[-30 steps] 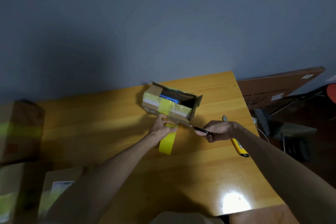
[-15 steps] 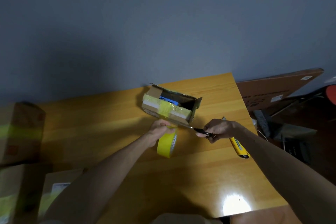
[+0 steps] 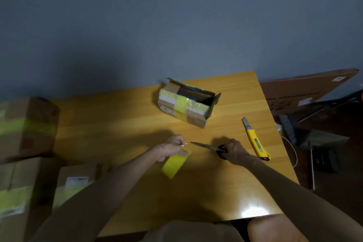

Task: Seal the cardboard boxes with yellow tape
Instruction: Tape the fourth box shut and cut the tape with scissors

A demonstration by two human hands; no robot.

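The roll of tape [image 3: 175, 163] is coloured yellow. The box [image 3: 196, 118] is coloured brown and crossed by a yellow band. Black handles are seen on the scissors [image 3: 211, 147], a yellow case on the knife [image 3: 256, 143].

left hand [image 3: 172, 148], right hand [image 3: 234, 150], fingers [image 3: 179, 139] curled

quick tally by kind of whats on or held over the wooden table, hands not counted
open brown cardboard box banded with yellow tape: 1
yellow tape roll, in the left hand: 1
black-handled metal scissors, in the right hand: 1
yellow utility knife: 1
total: 4
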